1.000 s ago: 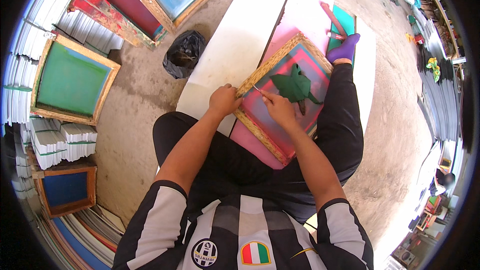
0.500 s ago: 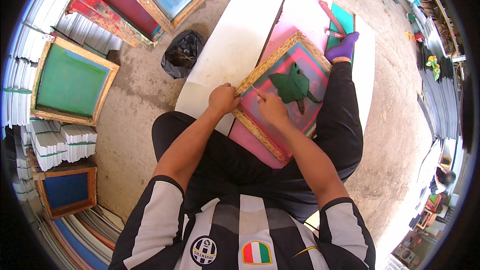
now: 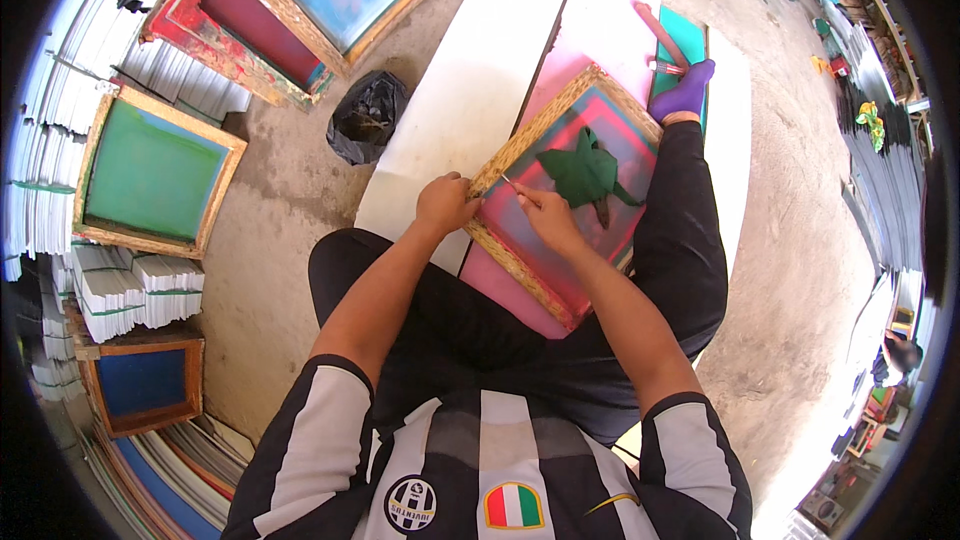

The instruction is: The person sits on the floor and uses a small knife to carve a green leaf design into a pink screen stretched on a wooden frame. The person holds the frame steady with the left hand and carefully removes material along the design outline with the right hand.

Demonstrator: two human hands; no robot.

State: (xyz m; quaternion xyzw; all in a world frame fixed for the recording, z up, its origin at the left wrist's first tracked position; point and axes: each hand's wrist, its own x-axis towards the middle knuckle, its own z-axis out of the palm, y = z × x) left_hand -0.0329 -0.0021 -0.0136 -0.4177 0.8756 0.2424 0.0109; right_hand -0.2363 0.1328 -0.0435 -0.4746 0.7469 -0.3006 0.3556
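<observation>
A wooden screen-printing frame (image 3: 548,308) with a pink and bluish mesh lies slanted across my lap and the boards before me. My left hand (image 3: 446,205) is closed on its left corner. Over the mesh, close to that corner, my right hand (image 3: 548,220) pinches a thin tool (image 3: 507,180). Its slim, pale tip points toward the frame's upper-left rail; I cannot make out its exact kind. A crumpled dark green cloth (image 3: 582,172) rests on the mesh right of my right hand. Something narrow and dark (image 3: 603,213) pokes out from under the cloth.
White board (image 3: 455,70) and pink board (image 3: 607,0) lie under the frame. My purple-socked foot (image 3: 688,92) rests beside a green panel (image 3: 683,30). A black plastic bag (image 3: 367,118) sits on the floor. Other screen frames (image 3: 155,172) lean against stacked white sheets (image 3: 165,285) on the left.
The whole view has shifted slightly. My right hand and the thin tool have moved a little along the frame's edge; my left hand keeps its hold on the corner.
</observation>
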